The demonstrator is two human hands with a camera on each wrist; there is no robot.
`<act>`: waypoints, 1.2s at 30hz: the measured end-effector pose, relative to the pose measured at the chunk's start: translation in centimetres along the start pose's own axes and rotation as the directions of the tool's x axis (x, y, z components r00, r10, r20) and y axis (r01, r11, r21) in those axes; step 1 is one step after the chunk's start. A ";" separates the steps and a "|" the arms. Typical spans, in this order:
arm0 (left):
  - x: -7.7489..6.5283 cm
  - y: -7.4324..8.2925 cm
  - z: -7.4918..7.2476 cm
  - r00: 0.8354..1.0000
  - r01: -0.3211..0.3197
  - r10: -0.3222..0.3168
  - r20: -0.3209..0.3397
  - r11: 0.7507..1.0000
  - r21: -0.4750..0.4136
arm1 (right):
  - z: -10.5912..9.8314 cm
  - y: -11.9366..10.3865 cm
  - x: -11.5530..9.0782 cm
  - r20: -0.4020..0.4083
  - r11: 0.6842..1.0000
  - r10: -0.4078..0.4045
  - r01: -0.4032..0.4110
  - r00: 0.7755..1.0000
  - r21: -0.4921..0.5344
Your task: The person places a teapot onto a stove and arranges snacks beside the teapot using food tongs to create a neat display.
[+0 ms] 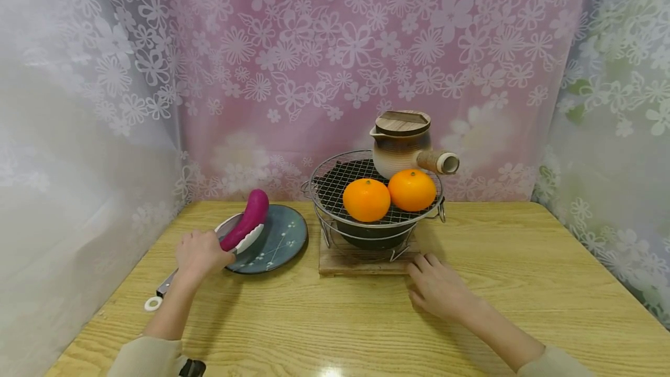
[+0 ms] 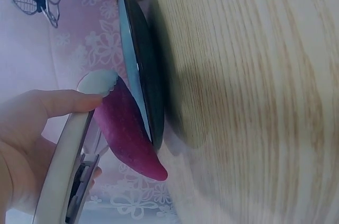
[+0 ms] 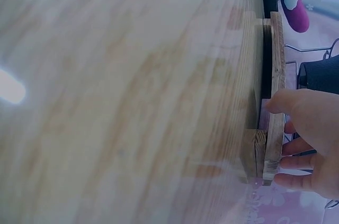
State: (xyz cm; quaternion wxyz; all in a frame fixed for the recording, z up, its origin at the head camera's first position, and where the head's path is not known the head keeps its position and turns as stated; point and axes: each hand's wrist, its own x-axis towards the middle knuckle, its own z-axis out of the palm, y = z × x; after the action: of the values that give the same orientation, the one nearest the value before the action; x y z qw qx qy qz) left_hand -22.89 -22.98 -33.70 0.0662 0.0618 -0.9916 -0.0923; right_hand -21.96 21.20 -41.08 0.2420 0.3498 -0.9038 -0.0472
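My left hand (image 1: 201, 258) grips white-tipped tongs (image 2: 66, 160), and their scalloped tips pinch a purple sweet potato (image 1: 256, 208). The sweet potato is tilted over the near left part of a dark blue plate (image 1: 293, 234). In the left wrist view its tapered end points down, close to the plate rim. My right hand (image 1: 439, 287) holds the front right corner of a wooden board (image 1: 361, 266), thumb at the front edge and fingers by the side in the right wrist view. On that board stands a round wire-mesh grill (image 1: 330, 185) over a dark bowl (image 1: 374, 237).
Two oranges, a left one (image 1: 366, 199) and a right one (image 1: 412, 191), sit on the mesh. Behind them stands a clay teapot (image 1: 398, 153) with a wooden lid and side handle. Floral curtains (image 1: 340, 74) enclose the wooden table (image 1: 324, 330) at the back and sides.
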 end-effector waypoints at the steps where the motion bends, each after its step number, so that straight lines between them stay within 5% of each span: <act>1: 0.0 0.0 0.0 1.000 -0.002 0.002 -0.002 1.000 -0.004 | 0.0 0.0 0.0 0.006 1.000 0.003 -0.003 1.000 -0.001; 16: 0.2 0.5 -1.1 0.999 -0.014 0.015 -0.035 1.000 0.005 | 0.1 0.2 0.0 -0.032 1.000 -0.025 0.024 0.999 -0.011; 36: 0.6 2.9 -5.0 0.992 -0.071 0.073 -0.101 0.997 0.015 | 0.3 0.3 -0.1 -0.082 0.999 -0.042 0.042 0.996 -0.002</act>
State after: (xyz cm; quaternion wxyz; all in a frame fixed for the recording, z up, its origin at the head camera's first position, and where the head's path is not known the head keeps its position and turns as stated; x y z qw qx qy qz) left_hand -23.05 -21.13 -28.21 0.1194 0.0310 -0.9891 -0.0809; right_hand -22.21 21.42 -41.33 0.2778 0.3704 -0.8855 -0.0379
